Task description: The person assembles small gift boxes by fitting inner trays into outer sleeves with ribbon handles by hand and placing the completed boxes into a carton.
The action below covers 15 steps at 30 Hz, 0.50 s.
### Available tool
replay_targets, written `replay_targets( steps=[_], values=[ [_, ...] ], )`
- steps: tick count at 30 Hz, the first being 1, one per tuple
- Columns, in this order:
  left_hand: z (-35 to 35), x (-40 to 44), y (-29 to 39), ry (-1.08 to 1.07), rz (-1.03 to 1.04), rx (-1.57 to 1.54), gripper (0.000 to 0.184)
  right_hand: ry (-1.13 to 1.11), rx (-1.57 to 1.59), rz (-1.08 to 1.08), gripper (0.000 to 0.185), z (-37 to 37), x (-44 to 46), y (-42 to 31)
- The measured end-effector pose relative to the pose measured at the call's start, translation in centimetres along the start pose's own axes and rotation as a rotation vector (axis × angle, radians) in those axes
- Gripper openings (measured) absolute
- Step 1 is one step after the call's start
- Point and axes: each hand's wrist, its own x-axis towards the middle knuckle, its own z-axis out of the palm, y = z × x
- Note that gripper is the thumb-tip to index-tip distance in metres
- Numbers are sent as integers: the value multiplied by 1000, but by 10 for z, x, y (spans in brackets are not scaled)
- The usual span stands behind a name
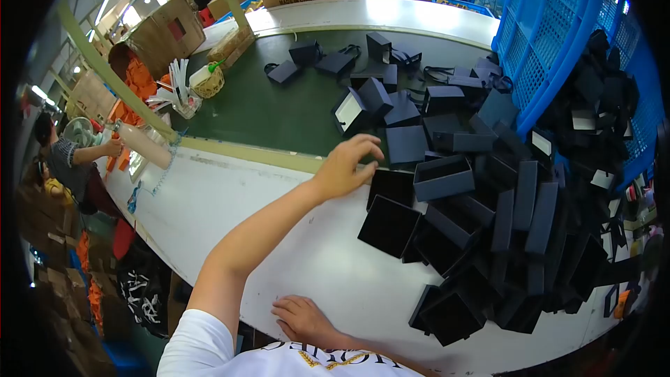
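My left hand (347,166) reaches over the inner edge of the white table, its fingers bent and apart, with nothing visible between them. Just beside its fingertips lies an open black box (392,189); whether they touch is unclear. Another open black box (389,226) sits below that one, its dark inside facing me. Near the table's front edge my right hand (305,320) rests with fingers spread, palm down and holding nothing. A box with a white inside (347,111) stands tilted on the green belt beyond my left hand.
A large heap of dark boxes (516,199) covers the right side of the white table (230,209). More boxes with ribbons lie on the green belt (244,112). Blue crates (548,21) stand at right. A wicker basket (208,84) sits far left; a person (77,160) works beyond.
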Motion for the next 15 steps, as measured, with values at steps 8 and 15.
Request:
replay_targets(
  steps=[8,15],
  values=[
    [-3,79,-80,207,-264,500,87,80,16,-43,28,29,-8,28],
    [-8,132,-68,-40,-137,592,108,148,70,26,18,31,-6,21]
  ],
)
